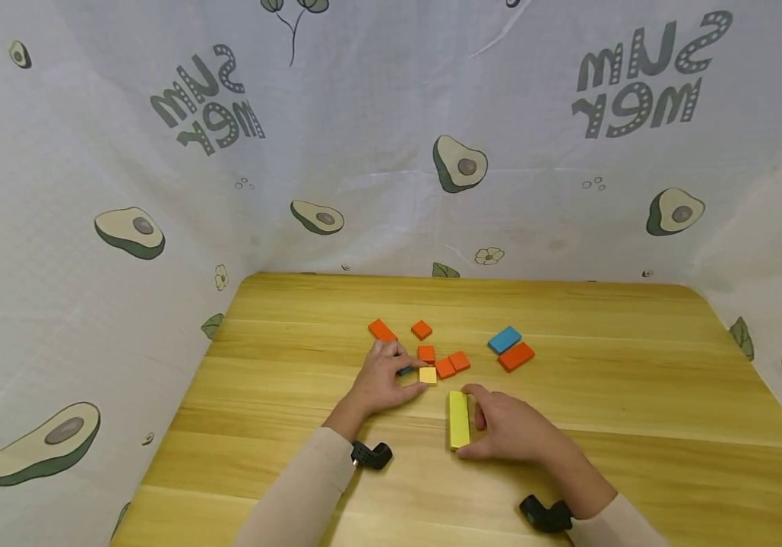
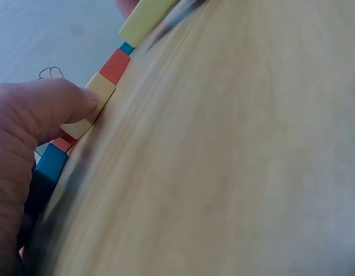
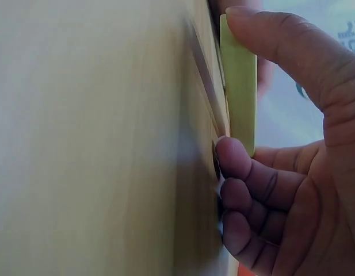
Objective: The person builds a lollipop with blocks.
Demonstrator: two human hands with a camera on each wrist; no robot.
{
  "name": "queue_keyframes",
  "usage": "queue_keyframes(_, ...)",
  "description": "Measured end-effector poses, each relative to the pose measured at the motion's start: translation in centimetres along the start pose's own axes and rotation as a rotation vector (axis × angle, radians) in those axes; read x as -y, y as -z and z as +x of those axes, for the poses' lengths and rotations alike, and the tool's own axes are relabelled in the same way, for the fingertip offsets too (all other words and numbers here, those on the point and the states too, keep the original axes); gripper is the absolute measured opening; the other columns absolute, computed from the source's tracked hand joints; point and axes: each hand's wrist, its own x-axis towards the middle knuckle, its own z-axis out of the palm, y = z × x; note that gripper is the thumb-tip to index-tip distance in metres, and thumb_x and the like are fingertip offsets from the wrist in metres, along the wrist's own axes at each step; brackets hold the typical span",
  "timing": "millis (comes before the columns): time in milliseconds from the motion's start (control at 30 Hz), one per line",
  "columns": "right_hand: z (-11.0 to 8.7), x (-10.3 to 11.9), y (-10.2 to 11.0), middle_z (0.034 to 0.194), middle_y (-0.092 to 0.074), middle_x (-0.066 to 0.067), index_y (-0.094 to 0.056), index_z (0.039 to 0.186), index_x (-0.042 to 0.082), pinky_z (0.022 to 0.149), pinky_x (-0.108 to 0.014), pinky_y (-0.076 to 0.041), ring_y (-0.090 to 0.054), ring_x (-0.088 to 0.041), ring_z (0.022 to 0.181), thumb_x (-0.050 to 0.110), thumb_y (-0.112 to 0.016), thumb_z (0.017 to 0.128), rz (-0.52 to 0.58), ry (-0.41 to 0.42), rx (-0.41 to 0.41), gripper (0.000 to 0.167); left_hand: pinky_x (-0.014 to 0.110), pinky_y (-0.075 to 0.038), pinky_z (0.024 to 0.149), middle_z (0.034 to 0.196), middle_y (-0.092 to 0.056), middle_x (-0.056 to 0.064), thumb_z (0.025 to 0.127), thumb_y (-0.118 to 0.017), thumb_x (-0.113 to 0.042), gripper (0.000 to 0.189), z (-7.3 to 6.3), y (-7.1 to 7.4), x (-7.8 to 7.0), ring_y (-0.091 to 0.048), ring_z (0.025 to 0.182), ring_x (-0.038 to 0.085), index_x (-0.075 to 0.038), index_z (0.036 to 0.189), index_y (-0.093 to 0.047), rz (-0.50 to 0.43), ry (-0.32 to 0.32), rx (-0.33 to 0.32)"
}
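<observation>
My left hand point(image 1: 382, 377) pinches a small pale-yellow block point(image 1: 428, 376) between thumb and index finger; the thumb lies against its side in the left wrist view. Partly hidden under that hand is a blue block point(image 2: 48, 172). My right hand point(image 1: 514, 425) holds a long yellow block point(image 1: 459, 420) by its two ends, thumb at the near end and index finger at the far end. In the right wrist view the yellow block point(image 3: 240, 92) is close over the table, while the other fingers curl beside it.
Just beyond the pale-yellow block lie small orange blocks point(image 1: 426, 354), with another orange block point(image 1: 421, 330) farther back. A longer orange block point(image 1: 381, 330) is by the left fingers. To the right, a blue block point(image 1: 504, 339) lies against an orange-red block point(image 1: 517, 357). Printed cloth point(image 1: 391, 152) hangs around the wooden table point(image 1: 603, 365).
</observation>
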Motion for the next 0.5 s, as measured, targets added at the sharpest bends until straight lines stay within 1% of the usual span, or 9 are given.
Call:
queue_keyframes(233,0.9,1.5,-1.5,0.076,-0.051,0.012,-0.051,0.139,0.002,0.057,-0.022,-0.038,-0.043,-0.003,0.063,0.059,-0.088,0.070,-0.031,0.004,-0.035,0.097,0.031,-0.035,0.085,0.100,-0.052,-0.004,0.087,-0.077,-0.047,0.036,0.0,-0.2,0.1,-0.039,0.094,0.016,-0.030,0.119,-0.077,0.018,-0.008,-0.017)
queue_keyframes(333,1.0,1.9,-2.1,0.076,-0.051,0.012,-0.052,0.139,0.002,0.057,-0.022,-0.038,-0.043,-0.004,0.064,0.060,-0.088,0.069,-0.053,0.013,-0.048,0.098,0.030,-0.036,0.084,0.100,-0.052,-0.004,0.088,-0.077,-0.047,0.036,0.0,-0.3,0.2,-0.039,0.094,0.015,-0.030,0.120,-0.076,0.028,-0.015,-0.021)
queue_keyframes(500,1.1,2.1,-2.5,0.078,-0.050,0.012,-0.052,0.139,0.004,0.058,-0.023,-0.038,-0.043,-0.005,0.067,0.061,-0.089,0.067,-0.081,0.025,-0.062,0.099,0.030,-0.036,0.085,0.101,-0.052,-0.004,0.087,-0.077,-0.048,0.038,0.0,-0.2,0.1,-0.038,0.095,0.015,-0.031,0.121,-0.076,0.018,-0.001,-0.020)
